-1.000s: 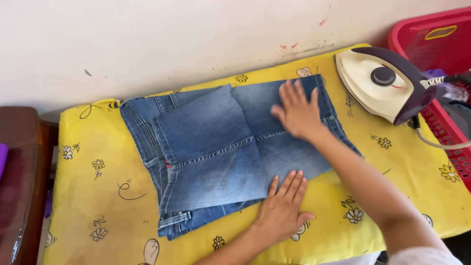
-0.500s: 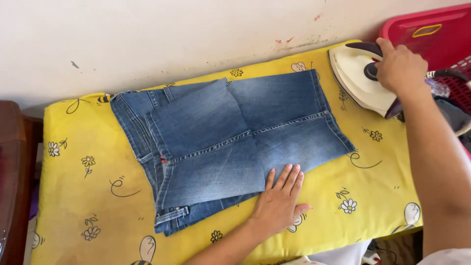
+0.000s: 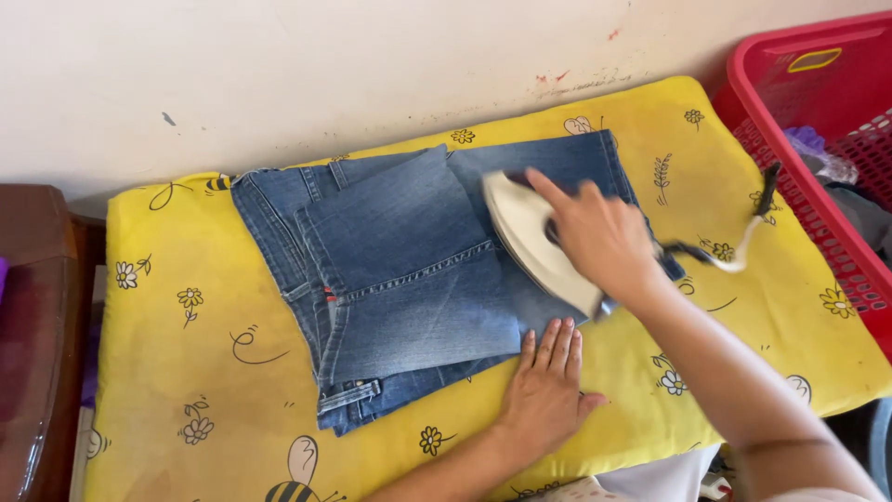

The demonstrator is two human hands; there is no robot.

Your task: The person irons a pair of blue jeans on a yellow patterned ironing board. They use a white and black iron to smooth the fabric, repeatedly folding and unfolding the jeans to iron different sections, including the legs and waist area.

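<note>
Both hands are busy now: my right hand [image 3: 604, 237], which half a second ago gripped the cream iron [image 3: 534, 242] at upper right, has brought it onto the folded jeans [image 3: 400, 270] mid-frame, fingers wrapped around its handle, while my left hand [image 3: 548, 386] presses spread flat at their lower edge on the yellow table [image 3: 167, 372].
</note>
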